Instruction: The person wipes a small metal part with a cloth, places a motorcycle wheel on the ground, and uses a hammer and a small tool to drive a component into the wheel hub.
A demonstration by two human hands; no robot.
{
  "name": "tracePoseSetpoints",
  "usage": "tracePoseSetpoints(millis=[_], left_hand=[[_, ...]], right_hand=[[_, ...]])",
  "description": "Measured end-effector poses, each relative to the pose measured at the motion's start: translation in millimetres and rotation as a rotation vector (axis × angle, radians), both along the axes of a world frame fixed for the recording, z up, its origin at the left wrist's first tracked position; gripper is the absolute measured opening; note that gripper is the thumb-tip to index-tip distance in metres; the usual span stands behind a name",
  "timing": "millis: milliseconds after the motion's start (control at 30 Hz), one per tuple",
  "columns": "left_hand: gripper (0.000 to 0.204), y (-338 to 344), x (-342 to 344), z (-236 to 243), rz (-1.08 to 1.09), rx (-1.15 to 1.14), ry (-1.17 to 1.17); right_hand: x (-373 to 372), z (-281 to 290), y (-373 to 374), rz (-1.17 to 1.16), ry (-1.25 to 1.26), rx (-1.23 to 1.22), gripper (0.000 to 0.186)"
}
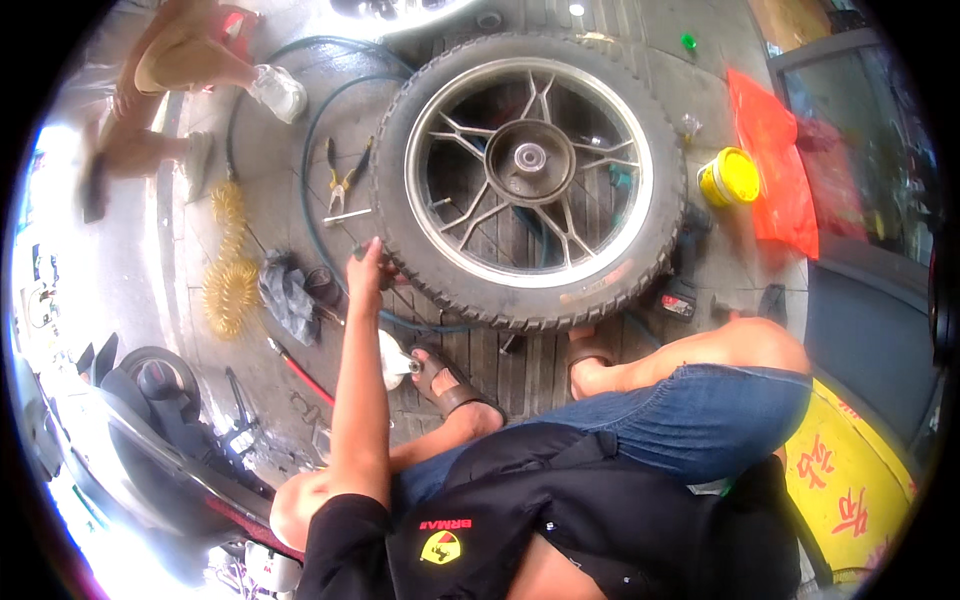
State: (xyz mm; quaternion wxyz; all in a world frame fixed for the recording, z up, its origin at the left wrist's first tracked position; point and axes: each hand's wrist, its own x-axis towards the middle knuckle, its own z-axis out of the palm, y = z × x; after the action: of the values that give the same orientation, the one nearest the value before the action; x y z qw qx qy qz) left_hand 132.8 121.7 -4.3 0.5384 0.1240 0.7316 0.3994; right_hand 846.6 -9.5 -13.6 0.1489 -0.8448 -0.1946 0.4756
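Observation:
A motorcycle wheel (528, 275) with a knobbly black tyre and pale metal spokes stands or leans in front of me, its hub facing up toward me. My left hand (368, 270) is closed beside the tyre's lower left edge, around what looks like a dark-handled tool; its exact kind is hidden by the fingers. Beyond my bent right knee, a small bit of skin may be my right hand (737, 316); its fingers are mostly hidden. Near my left hand lie yellow-and-black handled pliers (345, 180) and a short metal rod (347, 216).
A yellow coiled air hose (230, 290), a dark cloth (288, 298) and a red-handled bar (300, 372) lie at left. A white bottle (394, 360) is by my left foot. A yellow tub (730, 177) and orange plastic sheet (770, 170) are at right. Another person's shoe (278, 93) is top left.

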Motion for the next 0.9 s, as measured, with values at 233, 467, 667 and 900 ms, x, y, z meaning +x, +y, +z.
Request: tracePoseSetpoints(millis=[233, 467, 667, 900], left_hand=[[0.059, -39, -22, -65, 0.014, 0.156, 0.668], [0.064, -57, 84, -19, 0.478, 0.089, -0.401], [0.077, -48, 94, 0, 0.371, 0.23, -0.549], [0.082, -42, 76, 97, 0.139, 0.06, -0.386]], right_hand=[[-51, -32, 17, -0.037, -0.001, 0.196, 0.042], [-167, -26, 82, -0.403, 0.512, 0.282, 0.062], [-174, -27, 107, -0.511, 0.75, 0.271, 0.081], [-186, 115, 137, -0.162, 0.678, 0.331, 0.099]])
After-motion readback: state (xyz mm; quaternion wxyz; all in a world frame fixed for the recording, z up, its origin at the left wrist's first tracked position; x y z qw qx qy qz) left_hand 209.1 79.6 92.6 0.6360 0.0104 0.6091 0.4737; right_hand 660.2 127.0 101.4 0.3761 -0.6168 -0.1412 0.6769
